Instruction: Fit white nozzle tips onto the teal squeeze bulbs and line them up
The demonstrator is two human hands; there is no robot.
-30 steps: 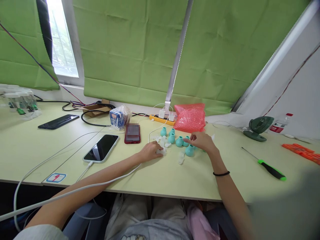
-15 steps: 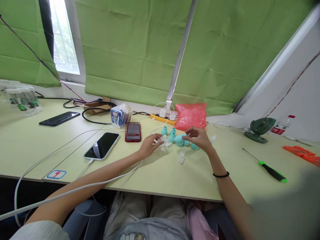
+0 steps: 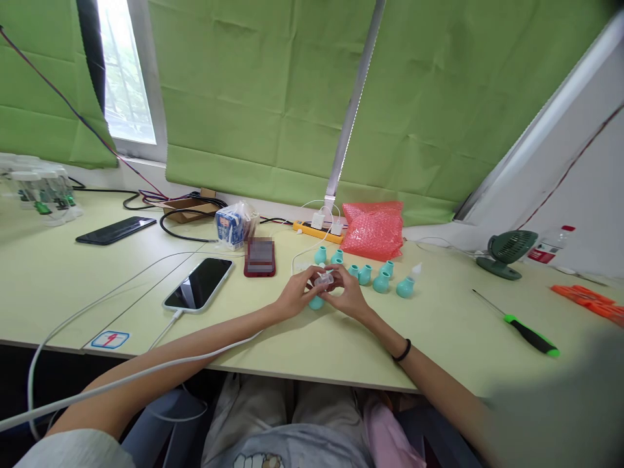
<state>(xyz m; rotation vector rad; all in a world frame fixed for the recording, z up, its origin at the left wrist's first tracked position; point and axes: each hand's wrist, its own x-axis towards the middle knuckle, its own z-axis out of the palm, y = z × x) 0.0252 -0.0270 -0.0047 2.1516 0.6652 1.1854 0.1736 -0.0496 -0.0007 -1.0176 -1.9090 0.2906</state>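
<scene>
"Midway between the front and back edges of the table (image 3: 380,351), where is the clear piece (image 3: 324,280)?"

"Between the left hand (image 3: 293,294) and right hand (image 3: 349,294), pinched by both; a teal bulb (image 3: 316,303) sits just toward the front edge."

"Materials?"

"Translucent, plastic-looking piece; other bulbs (image 3: 381,283) smooth, round, necks up."

"Its direction?"

"Fingers hide its long axis."

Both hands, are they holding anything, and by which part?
A clear piece, held by its sides in the fingers of the left hand and right hand. Whether they also grip the teal bulb below cannot be told.
</scene>
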